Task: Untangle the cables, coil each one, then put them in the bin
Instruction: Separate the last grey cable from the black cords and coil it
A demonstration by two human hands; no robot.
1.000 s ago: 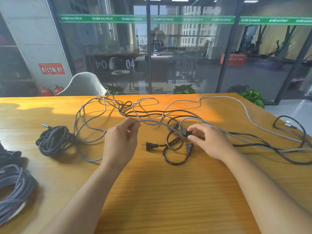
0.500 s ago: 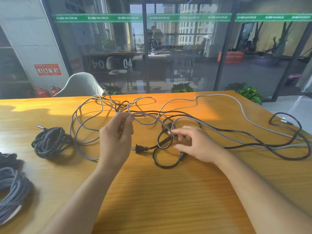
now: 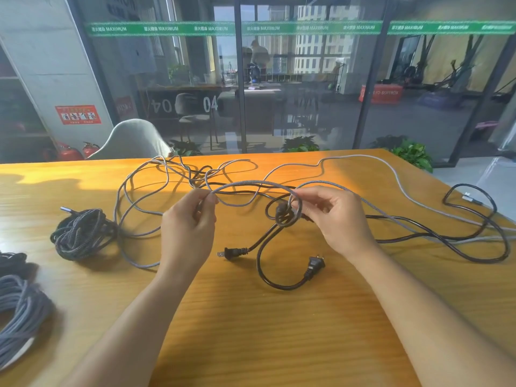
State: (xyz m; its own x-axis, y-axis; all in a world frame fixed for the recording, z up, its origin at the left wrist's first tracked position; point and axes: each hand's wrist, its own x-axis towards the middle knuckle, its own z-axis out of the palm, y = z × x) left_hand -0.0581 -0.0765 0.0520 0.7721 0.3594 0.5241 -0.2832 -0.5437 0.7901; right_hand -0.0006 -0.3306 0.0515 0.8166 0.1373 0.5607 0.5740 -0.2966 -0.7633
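A long grey braided cable (image 3: pixel 245 185) and a black power cable (image 3: pixel 418 233) lie tangled across the wooden table (image 3: pixel 251 331). My left hand (image 3: pixel 190 227) pinches the grey cable and holds it above the table. My right hand (image 3: pixel 337 219) pinches the same grey cable by a knot (image 3: pixel 283 215) where it loops round the black one. Two black plugs (image 3: pixel 231 252) (image 3: pixel 315 265) lie on the table below the knot. No bin is in view.
A coiled dark braided cable (image 3: pixel 81 233) lies at the left. Grey coils (image 3: pixel 19 311) and a dark coil (image 3: pixel 11 261) sit at the left edge. A chair (image 3: pixel 131 141) stands behind the table, and a glass wall beyond it.
Both hands have risen off the table, lifting the grey cable into an arch. The right hand left the black plug area and took the grey cable at the knot; the second plug lies uncovered.
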